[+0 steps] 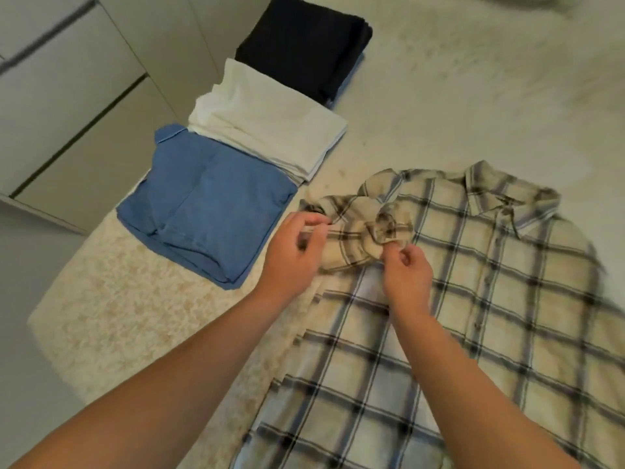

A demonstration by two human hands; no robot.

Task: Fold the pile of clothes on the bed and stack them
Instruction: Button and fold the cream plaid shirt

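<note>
While both hands [345,255] pinch (fingers curled), plaid shirt's sleeve [358,231], bunched

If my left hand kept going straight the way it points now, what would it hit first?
Probably the bunched plaid sleeve that the left hand already pinches; farther on lies the folded white stack, though depth is uncertain.

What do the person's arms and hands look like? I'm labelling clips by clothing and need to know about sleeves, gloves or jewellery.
Both forearms are bare as far as the frame shows, with no sleeve in sight. The left hand and the right hand wear no gloves. No watch, bracelet or ring shows on either wrist or on the fingers, though the picture is somewhat blurred, so a thin ring could be missed.
</note>
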